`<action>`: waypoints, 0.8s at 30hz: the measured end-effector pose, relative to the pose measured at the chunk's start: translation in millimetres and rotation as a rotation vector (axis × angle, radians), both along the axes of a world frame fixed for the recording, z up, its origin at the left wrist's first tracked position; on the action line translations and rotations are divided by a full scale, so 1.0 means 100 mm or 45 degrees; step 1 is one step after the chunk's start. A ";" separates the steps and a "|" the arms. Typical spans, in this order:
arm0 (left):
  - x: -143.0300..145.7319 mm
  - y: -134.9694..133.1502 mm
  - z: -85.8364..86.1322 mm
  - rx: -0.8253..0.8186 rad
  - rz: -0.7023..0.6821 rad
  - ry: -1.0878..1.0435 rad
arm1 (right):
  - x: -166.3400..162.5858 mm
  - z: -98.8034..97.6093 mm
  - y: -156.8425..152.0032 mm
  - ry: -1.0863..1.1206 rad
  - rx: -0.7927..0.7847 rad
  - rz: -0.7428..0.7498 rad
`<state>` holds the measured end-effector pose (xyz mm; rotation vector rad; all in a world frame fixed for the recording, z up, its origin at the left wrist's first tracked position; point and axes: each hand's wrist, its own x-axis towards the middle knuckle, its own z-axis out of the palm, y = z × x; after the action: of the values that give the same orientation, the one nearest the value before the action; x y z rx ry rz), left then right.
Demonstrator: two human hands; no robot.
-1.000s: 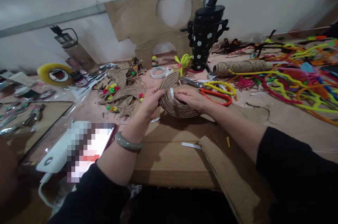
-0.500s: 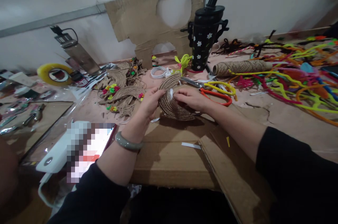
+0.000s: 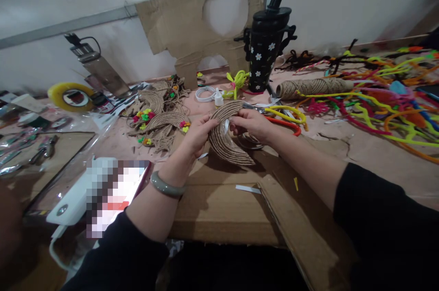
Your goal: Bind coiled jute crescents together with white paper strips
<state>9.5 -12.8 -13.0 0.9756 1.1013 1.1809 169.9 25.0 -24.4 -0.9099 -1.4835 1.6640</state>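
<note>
A crescent-shaped piece wound with brown jute twine is held up on edge over a flat cardboard sheet. My left hand pinches its left side with closed fingers. My right hand pinches the top edge, and a small white strip shows between the two hands. A grey-green bangle sits on my left wrist. Both sleeves are black.
Finished twine crescents with coloured flowers lie to the left. Scissors with red and yellow handles, a twine spool, a black flowered tumbler and a heap of coloured pipe cleaners lie to the right. A phone lies front left, a yellow tape roll far left.
The twine crescent has been tilted up from lying flat to standing on edge. Both hands shifted slightly up and back with it.
</note>
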 end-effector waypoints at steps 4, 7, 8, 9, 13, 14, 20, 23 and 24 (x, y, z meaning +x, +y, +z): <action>-0.01 0.01 -0.03 0.009 -0.020 0.010 | -0.01 0.00 0.00 -0.043 0.033 0.003; 0.00 0.00 -0.04 0.078 0.001 0.110 | -0.02 0.01 0.00 -0.060 0.050 -0.047; 0.01 -0.01 -0.04 0.098 0.013 0.149 | -0.02 0.01 -0.01 -0.065 0.053 -0.061; 0.02 -0.01 -0.03 0.109 0.023 0.181 | -0.03 0.02 -0.01 -0.071 0.057 -0.073; 0.04 -0.03 -0.02 0.091 0.001 0.232 | -0.05 0.01 -0.02 -0.115 0.090 -0.065; 0.04 -0.03 -0.02 0.084 -0.007 0.241 | -0.05 0.01 -0.02 -0.127 0.104 -0.057; 0.02 -0.03 0.00 0.092 -0.077 0.254 | -0.03 0.06 -0.06 -0.069 0.073 0.041; 0.02 -0.03 0.01 0.086 -0.106 0.221 | -0.02 0.10 -0.09 -0.025 0.037 0.061; 0.02 -0.03 0.01 0.078 -0.112 0.209 | -0.02 0.10 -0.09 -0.023 0.038 0.060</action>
<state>11.0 -16.1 -11.9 1.1736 1.1443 1.0837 167.9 16.1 -14.0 -0.8820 -1.5489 1.6671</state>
